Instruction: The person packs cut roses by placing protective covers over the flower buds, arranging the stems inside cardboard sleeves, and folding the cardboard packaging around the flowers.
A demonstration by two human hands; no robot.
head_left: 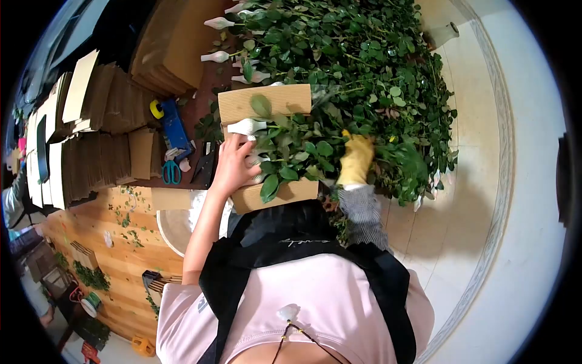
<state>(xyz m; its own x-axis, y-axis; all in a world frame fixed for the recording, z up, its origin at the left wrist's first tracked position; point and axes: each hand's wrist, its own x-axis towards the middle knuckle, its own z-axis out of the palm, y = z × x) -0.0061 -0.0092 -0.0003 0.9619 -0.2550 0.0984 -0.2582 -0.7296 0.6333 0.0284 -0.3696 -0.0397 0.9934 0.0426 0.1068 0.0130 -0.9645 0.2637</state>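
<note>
Roses with leafy stems and buds in white net sleeves lie across a sheet of corrugated cardboard [265,102] in front of me. My left hand [233,162], bare, curls its fingers around the netted rose buds [247,127] at the left end of the stems. Part of those buds is hidden under my fingers. My right hand [356,159] wears a yellow glove and closes on the rose stems [312,151] further right. Leaves cover part of its grip.
A large heap of leafy roses [364,54] fills the table's far side. On the left are stacked cardboard pieces [97,158], teal-handled scissors [171,172], a blue tool [176,126] and a yellow tape roll [156,109]. A white round bin [173,233] stands below the table edge.
</note>
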